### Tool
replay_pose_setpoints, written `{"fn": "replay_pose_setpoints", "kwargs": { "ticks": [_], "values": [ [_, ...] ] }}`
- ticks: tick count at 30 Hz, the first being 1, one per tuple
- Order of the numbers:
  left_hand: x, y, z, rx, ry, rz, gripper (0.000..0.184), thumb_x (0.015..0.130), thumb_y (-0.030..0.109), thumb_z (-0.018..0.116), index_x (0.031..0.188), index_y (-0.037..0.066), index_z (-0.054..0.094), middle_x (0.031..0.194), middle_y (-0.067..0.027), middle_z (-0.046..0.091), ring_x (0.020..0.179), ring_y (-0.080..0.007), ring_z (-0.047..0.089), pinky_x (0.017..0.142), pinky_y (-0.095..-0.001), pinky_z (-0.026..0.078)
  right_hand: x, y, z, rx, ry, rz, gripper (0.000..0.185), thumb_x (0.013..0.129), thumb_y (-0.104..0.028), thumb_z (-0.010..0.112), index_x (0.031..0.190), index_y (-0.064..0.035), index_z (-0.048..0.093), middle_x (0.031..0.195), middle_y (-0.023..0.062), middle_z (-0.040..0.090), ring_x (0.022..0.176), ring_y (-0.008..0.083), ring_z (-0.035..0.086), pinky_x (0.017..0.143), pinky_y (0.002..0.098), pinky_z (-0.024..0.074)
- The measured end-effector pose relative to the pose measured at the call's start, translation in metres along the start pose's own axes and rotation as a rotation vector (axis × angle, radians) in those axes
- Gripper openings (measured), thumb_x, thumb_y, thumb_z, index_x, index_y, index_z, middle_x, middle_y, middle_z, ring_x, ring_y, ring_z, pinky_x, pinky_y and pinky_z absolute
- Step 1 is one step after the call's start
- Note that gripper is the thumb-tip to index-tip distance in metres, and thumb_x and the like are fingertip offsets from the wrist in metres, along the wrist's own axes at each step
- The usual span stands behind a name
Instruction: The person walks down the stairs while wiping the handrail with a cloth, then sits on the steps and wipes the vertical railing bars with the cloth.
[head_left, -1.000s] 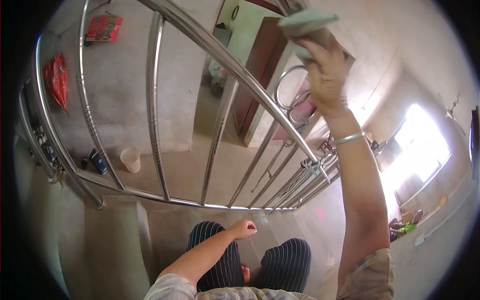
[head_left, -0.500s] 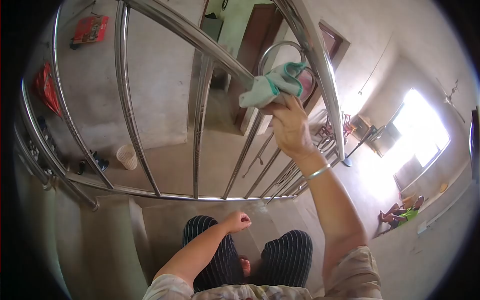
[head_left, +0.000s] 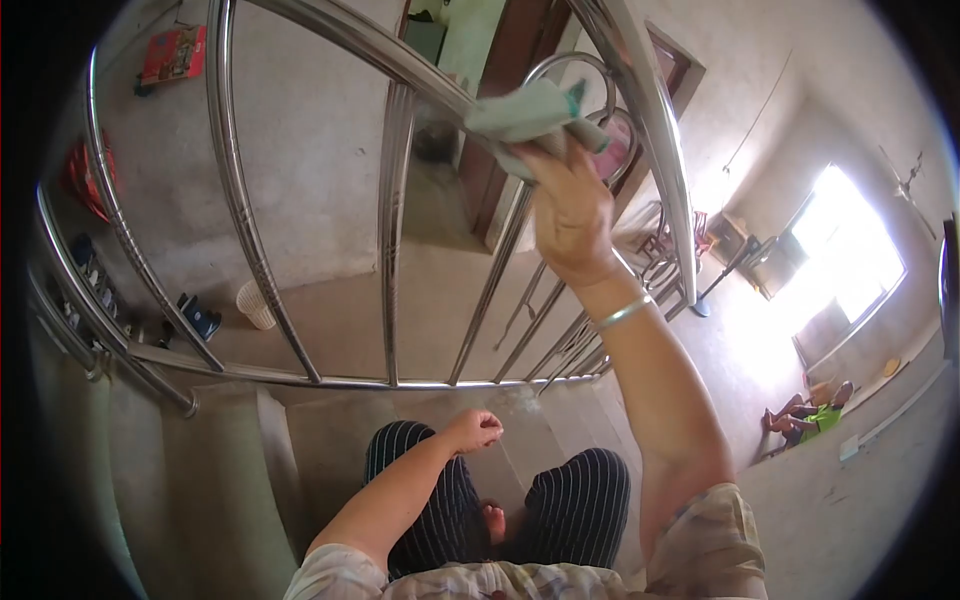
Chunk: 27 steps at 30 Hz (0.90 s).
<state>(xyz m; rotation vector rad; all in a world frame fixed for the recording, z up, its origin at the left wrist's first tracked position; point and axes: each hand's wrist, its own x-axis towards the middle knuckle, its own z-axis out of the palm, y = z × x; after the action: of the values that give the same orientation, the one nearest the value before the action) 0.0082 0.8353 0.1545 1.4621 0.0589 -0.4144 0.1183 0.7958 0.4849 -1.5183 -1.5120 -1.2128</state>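
My right hand (head_left: pixel 578 215) is raised and closed around a pale cloth (head_left: pixel 530 112) with green edging. The cloth is folded over the steel rail (head_left: pixel 405 62) of the stair railing and blurred by motion. Part of my fingers is hidden beneath it. A silvery bracelet (head_left: pixel 625 310) circles my right wrist. My left hand (head_left: pixel 474 431) hangs low by my knee in dark striped trousers (head_left: pixel 410 500), its fingers curled in with nothing visible in them.
Upright steel bars (head_left: pixel 393 240) curve down in front of me. Concrete steps (head_left: pixel 225 470) lie to the left. Beyond the bars stand a white basket (head_left: pixel 255 304) and dark shoes (head_left: pixel 203 318). A person in green (head_left: pixel 822 418) sits on the floor below at right, near a bright window (head_left: pixel 850 250).
My right hand and the cloth have shifted slightly up and to the left along the rail. My left hand stays by my knee. The view has tilted a little.
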Motion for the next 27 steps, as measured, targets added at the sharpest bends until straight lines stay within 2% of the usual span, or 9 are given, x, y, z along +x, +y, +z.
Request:
{"fn": "replay_pose_setpoints", "kwargs": {
  "ticks": [2,3,7,9,10,13,19,21,27],
  "values": [
    [-0.003,0.001,0.0,-0.01,0.002,0.008,0.013,0.078,0.012,0.06,0.083,0.0,0.059,0.071,-0.0039,0.059,0.061,-0.0091,0.053,0.058,-0.0236,0.045,-0.009,0.005,-0.018,0.005,-0.112,0.117,0.038,0.067,0.009,0.044,0.099,-0.0037,0.06,0.103,0.0225,0.053,0.1,0.0377,0.049,0.087,0.038,0.0405],
    [-0.003,0.002,0.0,-0.018,0.005,0.018,0.013,0.078,0.011,0.06,0.083,-0.001,0.059,0.071,-0.0039,0.059,0.061,-0.0091,0.053,0.058,-0.0237,0.045,-0.008,0.008,-0.025,-0.109,-0.138,-0.001,0.039,0.066,0.009,0.043,0.099,-0.0037,0.059,0.103,0.0221,0.053,0.094,0.036,0.051,0.081,0.0384,0.0428],
    [0.001,0.001,-0.002,0.062,-0.032,0.003,0.015,0.081,0.012,0.059,0.091,0.001,0.057,0.077,-0.0039,0.059,0.066,-0.0091,0.055,0.061,-0.022,0.046,0.0,0.012,-0.045,-0.331,-0.211,0.108,0.039,0.066,0.007,0.043,0.1,-0.0039,0.059,0.095,0.0201,0.055,0.085,0.034,0.051,0.074,0.0378,0.0433],
    [0.0,0.0,-0.002,0.072,-0.031,0.021,0.014,0.081,0.012,0.058,0.09,0.001,0.057,0.077,-0.0041,0.059,0.066,-0.0092,0.055,0.061,-0.0224,0.046,0.023,0.018,-0.053,-0.432,0.147,0.083,0.038,0.066,0.005,0.043,0.099,-0.0044,0.059,0.082,0.0174,0.053,0.076,0.0321,0.049,0.07,0.0384,0.0415],
    [0.002,-0.001,-0.002,0.071,-0.033,0.015,0.014,0.081,0.012,0.058,0.09,0.001,0.057,0.077,-0.0041,0.059,0.066,-0.0092,0.055,0.061,-0.0224,0.046,0.037,0.021,-0.053,-0.41,0.216,-0.061,0.036,0.066,0.004,0.043,0.097,-0.0051,0.06,0.078,0.0159,0.05,0.074,0.0319,0.047,0.072,0.0401,0.0401],
    [0.005,-0.005,-0.003,0.041,-0.056,-0.019,0.015,0.081,0.012,0.059,0.09,0.001,0.057,0.077,-0.0042,0.059,0.067,-0.0094,0.056,0.062,-0.0227,0.047,0.023,0.042,-0.036,-0.411,0.142,-0.07,0.035,0.065,0.005,0.041,0.094,-0.0048,0.059,0.08,0.0162,0.048,0.073,0.0326,0.046,0.071,0.0427,0.0392],
    [0.006,-0.004,-0.005,0.025,-0.049,-0.016,0.014,0.082,0.012,0.058,0.09,0.0,0.057,0.077,-0.0044,0.06,0.066,-0.0096,0.056,0.061,-0.023,0.047,-0.027,0.035,-0.021,-0.377,-0.007,0.086,0.029,0.061,0.003,0.041,0.086,-0.0032,0.054,0.078,0.0168,0.043,0.074,0.0357,0.046,0.071,0.0469,0.0381],
    [0.001,0.003,-0.004,0.025,-0.051,-0.018,0.014,0.082,0.012,0.058,0.089,0.0,0.057,0.076,-0.0043,0.059,0.066,-0.0095,0.056,0.061,-0.023,0.047,-0.034,0.031,-0.028,-0.25,-0.14,0.259,0.027,0.062,0.001,0.043,0.086,-0.0016,0.054,0.081,0.0181,0.047,0.077,0.0367,0.048,0.073,0.0451,0.0398],
    [0.007,-0.005,-0.001,0.052,-0.033,0.021,0.015,0.078,0.012,0.06,0.085,-0.001,0.06,0.072,-0.0051,0.06,0.062,-0.01,0.055,0.059,-0.024,0.046,-0.005,0.051,-0.047,-0.013,0.02,0.508,0.024,0.066,-0.003,0.042,0.087,0.0018,0.053,0.083,0.0196,0.056,0.078,0.034,0.055,0.072,0.0368,0.0444]
  ]
}}
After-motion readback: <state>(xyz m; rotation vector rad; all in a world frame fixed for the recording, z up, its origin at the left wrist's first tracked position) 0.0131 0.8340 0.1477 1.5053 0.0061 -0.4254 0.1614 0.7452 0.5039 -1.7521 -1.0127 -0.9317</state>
